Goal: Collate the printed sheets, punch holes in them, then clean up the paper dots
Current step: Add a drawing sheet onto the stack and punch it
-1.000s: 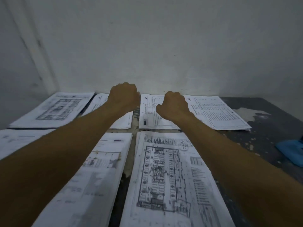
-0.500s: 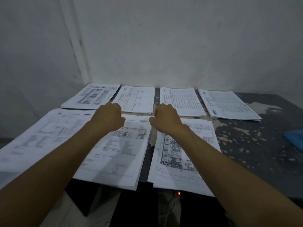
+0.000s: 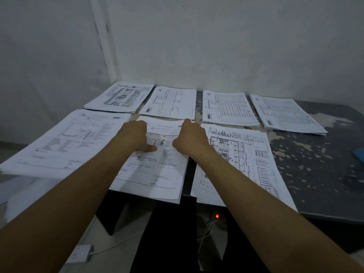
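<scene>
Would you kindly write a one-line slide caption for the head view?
Both hands, left and right, rest on the middle front stack among seven paper stacks on a worn dark table.

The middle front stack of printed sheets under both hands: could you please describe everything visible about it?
The middle front stack is white paper printed with a small floor plan, text and a title block. It lies flat, several sheets thick, its near edge overhanging the dark table. The left hand rests on it, thumb pressed down; the right hand rests at its right edge.
</scene>
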Action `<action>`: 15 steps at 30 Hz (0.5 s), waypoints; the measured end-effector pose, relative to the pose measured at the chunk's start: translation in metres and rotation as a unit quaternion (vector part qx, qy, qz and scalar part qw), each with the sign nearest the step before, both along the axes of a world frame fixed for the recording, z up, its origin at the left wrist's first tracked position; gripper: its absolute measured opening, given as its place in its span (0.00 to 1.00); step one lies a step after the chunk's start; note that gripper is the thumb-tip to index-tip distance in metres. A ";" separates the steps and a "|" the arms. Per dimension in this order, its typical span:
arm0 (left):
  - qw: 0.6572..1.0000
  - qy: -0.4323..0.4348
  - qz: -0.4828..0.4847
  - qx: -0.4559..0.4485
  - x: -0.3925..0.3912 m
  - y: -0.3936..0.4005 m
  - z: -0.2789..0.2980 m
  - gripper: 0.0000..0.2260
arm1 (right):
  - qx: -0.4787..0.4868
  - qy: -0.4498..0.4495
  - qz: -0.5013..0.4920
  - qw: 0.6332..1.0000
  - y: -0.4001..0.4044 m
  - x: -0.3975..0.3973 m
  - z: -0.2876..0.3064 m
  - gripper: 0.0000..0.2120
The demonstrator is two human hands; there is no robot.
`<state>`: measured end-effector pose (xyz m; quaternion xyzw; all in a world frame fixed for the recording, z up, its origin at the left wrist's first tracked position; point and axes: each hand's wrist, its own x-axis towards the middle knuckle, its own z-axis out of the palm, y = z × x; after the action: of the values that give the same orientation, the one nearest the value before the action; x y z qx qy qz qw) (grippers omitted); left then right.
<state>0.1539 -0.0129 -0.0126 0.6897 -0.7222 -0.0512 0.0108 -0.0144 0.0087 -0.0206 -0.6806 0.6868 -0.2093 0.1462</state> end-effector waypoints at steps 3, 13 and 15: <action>1.000 0.017 0.002 -0.001 0.002 -0.003 -0.003 0.32 | 0.031 -0.093 -0.049 0.994 -0.007 -0.001 0.006 0.24; 0.999 0.039 -0.007 -0.005 0.011 -0.010 -0.009 0.31 | 0.120 -0.333 -0.109 0.929 -0.021 -0.007 0.014 0.13; 0.999 0.039 -0.008 0.000 0.011 -0.012 -0.010 0.32 | 0.131 -0.343 -0.107 0.924 -0.021 -0.008 0.014 0.12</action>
<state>0.1652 -0.0251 -0.0226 0.6812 -0.7269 -0.0784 0.0388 -0.0223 -0.0127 -0.0068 -0.4645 0.6843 -0.3527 0.4376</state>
